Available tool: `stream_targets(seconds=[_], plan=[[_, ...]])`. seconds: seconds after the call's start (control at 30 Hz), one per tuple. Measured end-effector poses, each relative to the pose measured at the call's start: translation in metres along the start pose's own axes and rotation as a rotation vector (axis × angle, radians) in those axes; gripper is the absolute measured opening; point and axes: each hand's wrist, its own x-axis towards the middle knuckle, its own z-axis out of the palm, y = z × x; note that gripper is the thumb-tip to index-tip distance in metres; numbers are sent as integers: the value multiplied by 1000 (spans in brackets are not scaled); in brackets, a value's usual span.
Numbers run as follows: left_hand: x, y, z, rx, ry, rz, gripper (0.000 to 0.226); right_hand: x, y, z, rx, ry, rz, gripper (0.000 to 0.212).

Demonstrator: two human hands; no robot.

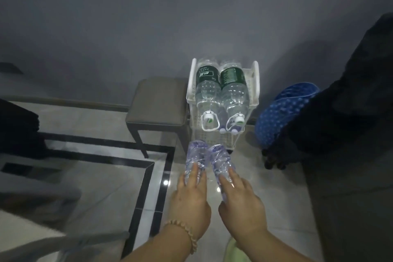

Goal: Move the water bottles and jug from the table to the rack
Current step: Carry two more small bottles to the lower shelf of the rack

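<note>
My left hand grips a small clear water bottle with a purple tint, held out lengthwise. In my right hand is a second small bottle of the same kind, side by side with the first. Both point toward a white plastic rack against the wall ahead. On the rack's top tier lie two large jugs with green labels, caps facing me. Under them, small bottle caps peek out from a lower tier.
A grey cushioned stool stands left of the rack. A blue dotted slipper-like object lies right of it, beside a large dark form. The floor is glossy tile with black borders.
</note>
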Motion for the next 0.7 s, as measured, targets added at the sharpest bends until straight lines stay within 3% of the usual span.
stream_targets(seconds=[0.27,0.47,0.6,0.7], plan=[[159,-52,98,-78,130,125,73,147,45,106,118,132,94,65],[288,-84,172,-106,316,150,59,254,67,184,140,406,31,66],[343,-101,206,-147,430,182,53,305,69,211,78,443,20,50],[365,-111,220,-168,490,173,34,331,67,222,10,431,-23,35]])
